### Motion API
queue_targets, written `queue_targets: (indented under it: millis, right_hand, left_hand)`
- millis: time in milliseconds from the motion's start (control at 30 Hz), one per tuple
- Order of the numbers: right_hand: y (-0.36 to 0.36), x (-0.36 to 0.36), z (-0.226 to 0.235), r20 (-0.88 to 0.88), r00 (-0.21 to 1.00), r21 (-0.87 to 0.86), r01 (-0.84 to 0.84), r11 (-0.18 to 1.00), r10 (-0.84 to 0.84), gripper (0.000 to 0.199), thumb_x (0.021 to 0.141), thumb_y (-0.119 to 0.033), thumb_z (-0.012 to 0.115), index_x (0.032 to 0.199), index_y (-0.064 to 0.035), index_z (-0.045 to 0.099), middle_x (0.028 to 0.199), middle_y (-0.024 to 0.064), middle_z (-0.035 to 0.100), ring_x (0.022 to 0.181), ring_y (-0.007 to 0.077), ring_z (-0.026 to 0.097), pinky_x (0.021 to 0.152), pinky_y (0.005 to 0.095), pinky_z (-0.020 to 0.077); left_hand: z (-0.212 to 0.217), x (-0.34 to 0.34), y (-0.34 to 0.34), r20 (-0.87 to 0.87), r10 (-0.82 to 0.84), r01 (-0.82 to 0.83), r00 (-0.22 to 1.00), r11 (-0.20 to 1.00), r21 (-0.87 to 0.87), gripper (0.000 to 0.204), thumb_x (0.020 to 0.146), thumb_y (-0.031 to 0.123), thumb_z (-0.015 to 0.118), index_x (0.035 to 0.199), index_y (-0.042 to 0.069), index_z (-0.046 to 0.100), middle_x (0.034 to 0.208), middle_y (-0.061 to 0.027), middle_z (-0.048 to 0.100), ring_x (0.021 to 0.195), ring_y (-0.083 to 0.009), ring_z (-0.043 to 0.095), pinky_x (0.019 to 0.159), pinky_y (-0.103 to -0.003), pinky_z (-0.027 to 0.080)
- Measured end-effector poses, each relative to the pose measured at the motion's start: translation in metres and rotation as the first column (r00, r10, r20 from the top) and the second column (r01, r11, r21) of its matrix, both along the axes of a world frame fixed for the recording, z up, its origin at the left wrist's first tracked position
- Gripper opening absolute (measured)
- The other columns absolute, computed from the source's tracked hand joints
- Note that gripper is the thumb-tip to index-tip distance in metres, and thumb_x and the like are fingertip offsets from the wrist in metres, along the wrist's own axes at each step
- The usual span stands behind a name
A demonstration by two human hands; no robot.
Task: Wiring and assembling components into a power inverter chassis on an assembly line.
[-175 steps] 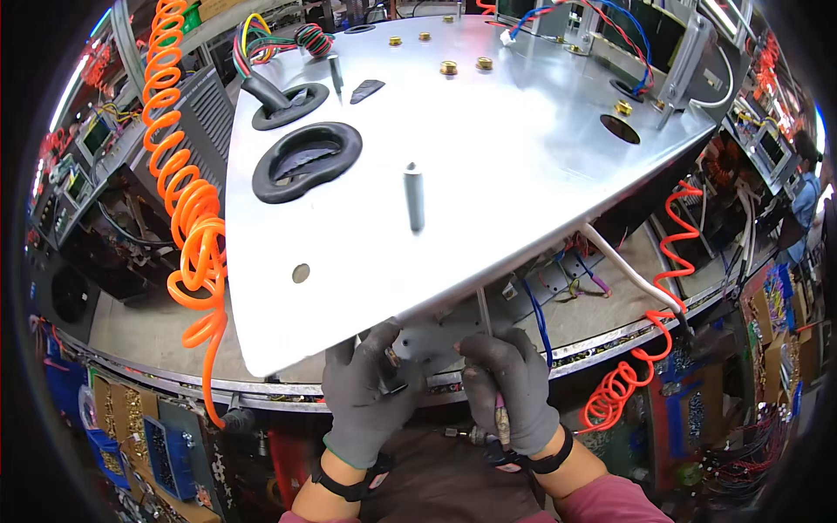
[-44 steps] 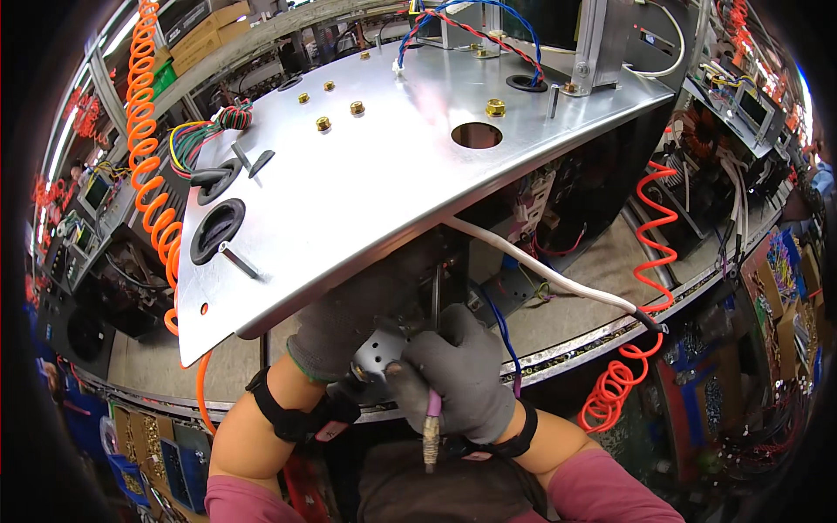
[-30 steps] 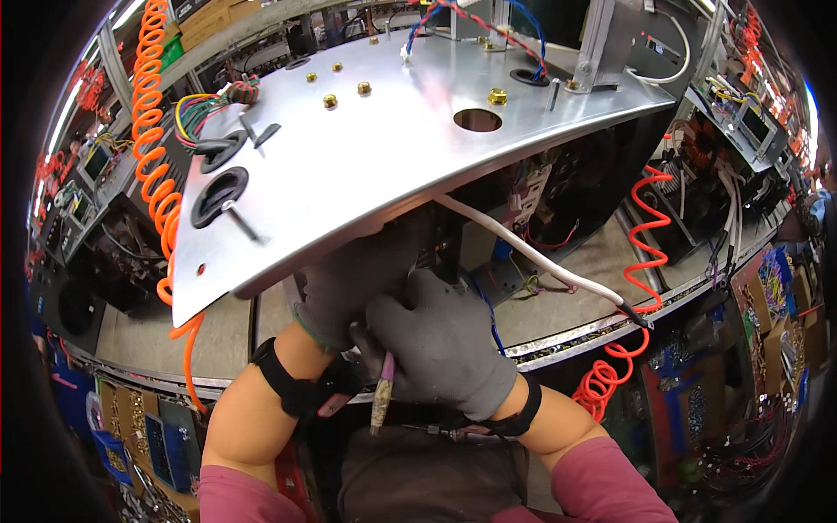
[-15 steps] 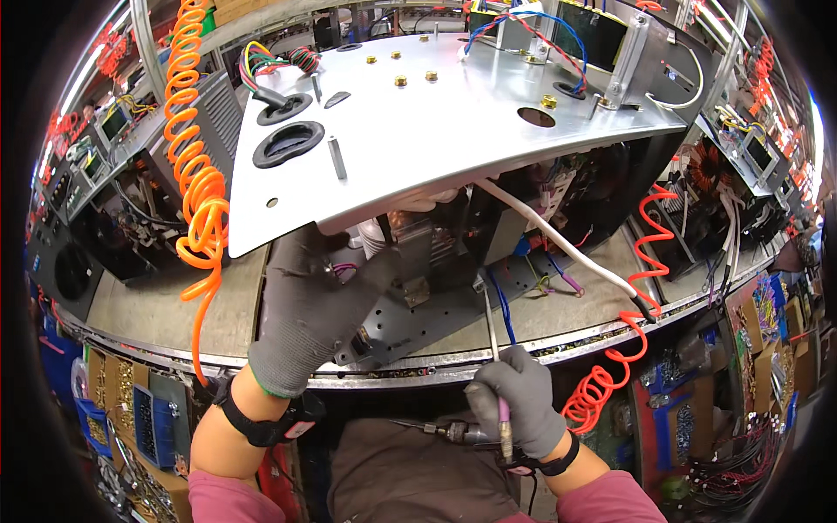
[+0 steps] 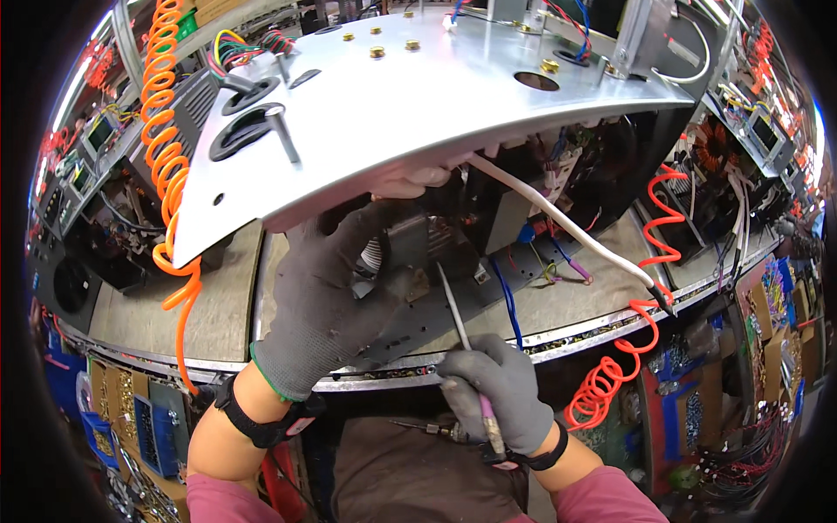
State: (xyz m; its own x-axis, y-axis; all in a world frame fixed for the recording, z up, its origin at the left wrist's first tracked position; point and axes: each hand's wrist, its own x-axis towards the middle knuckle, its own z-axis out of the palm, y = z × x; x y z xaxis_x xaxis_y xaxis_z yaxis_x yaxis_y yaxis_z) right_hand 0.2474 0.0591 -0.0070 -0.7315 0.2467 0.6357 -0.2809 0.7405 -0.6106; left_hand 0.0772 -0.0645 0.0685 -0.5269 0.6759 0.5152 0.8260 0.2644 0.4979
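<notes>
A crowded workshop spreads out beyond the hands, with other partly built machines (image 5: 70,283) off to the left of the grip and more to its right, and a pale workbench (image 5: 170,301) with a metal rail (image 5: 567,336) along its near edge. The right hand (image 5: 497,388), in a grey glove, has its fingers curled closed around a slim tool with a worn purple handle (image 5: 491,425); its thin metal shaft (image 5: 454,309) runs up and slightly left from the fist, the tip in front of the dark inside of an open machine. Whether that tip touches anything I cannot tell. Left of this grip the gloved left hand (image 5: 323,292) reaches up under the machine's broad silver panel (image 5: 366,113), thumb and fingers apart, the fingertips partly lost in shadow; I cannot tell whether they hold anything. The machine's dark base plate (image 5: 410,333), pierced with holes, lies between the two hands and beyond the right one. Just past the right fist hang blue wires (image 5: 507,301), and farther to its right a white cable (image 5: 558,213) slants down from the panel. Right of the right wrist lies a coiled red hose (image 5: 610,375); beyond the left hand, to its left, hangs an orange one (image 5: 161,113).
</notes>
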Motion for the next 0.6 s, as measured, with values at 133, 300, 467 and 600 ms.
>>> queue_targets:
  millis: [133, 300, 467, 600]
  right_hand:
    - [-0.004, -0.023, 0.001, -0.004, 0.999, -0.042, 0.047, 0.998, -0.048, 0.02, 0.083, -0.017, 0.077, 0.098, -0.0146, 0.065, 0.084, 0.0099, 0.063, 0.063, 0.0288, 0.064, 0.055, 0.0384, 0.0506]
    - [-0.007, -0.039, 0.001, -0.051, 0.99, -0.069, 0.13, 0.989, -0.134, 0.019, 0.083, -0.019, 0.078, 0.098, -0.0141, 0.065, 0.088, 0.0111, 0.064, 0.067, 0.0304, 0.066, 0.056, 0.0391, 0.0516]
    - [-0.01, -0.038, 0.003, -0.031, 0.987, -0.081, 0.158, 0.984, -0.161, 0.02, 0.084, -0.02, 0.078, 0.098, -0.0137, 0.065, 0.088, 0.0113, 0.065, 0.068, 0.0308, 0.066, 0.056, 0.0391, 0.0519]
    - [-0.009, -0.036, 0.006, 0.009, 0.985, -0.052, 0.175, 0.983, -0.174, 0.019, 0.083, -0.018, 0.076, 0.099, -0.0139, 0.065, 0.091, 0.0141, 0.065, 0.07, 0.0333, 0.068, 0.058, 0.04, 0.0533]
  left_hand:
    - [0.001, -0.001, 0.015, -0.175, 0.038, -0.049, 0.984, 0.997, -0.059, 0.056, 0.072, 0.017, 0.078, 0.125, 0.012, 0.064, 0.122, -0.0181, 0.059, 0.118, -0.0389, 0.056, 0.096, -0.047, 0.048]
    - [0.001, -0.011, 0.022, -0.263, 0.023, -0.06, 0.965, 0.989, -0.133, 0.053, 0.072, 0.024, 0.078, 0.123, 0.015, 0.067, 0.12, -0.0171, 0.06, 0.118, -0.0394, 0.054, 0.097, -0.051, 0.044]
    - [0.006, -0.016, 0.023, -0.343, -0.049, -0.026, 0.938, 0.977, -0.21, 0.052, 0.073, 0.019, 0.078, 0.124, 0.012, 0.067, 0.121, -0.0195, 0.063, 0.114, -0.041, 0.058, 0.096, -0.049, 0.049]
    - [0.003, -0.015, 0.029, -0.332, -0.033, -0.031, 0.943, 0.982, -0.187, 0.046, 0.074, 0.021, 0.077, 0.119, 0.014, 0.07, 0.115, -0.0166, 0.065, 0.11, -0.0395, 0.059, 0.093, -0.049, 0.047]
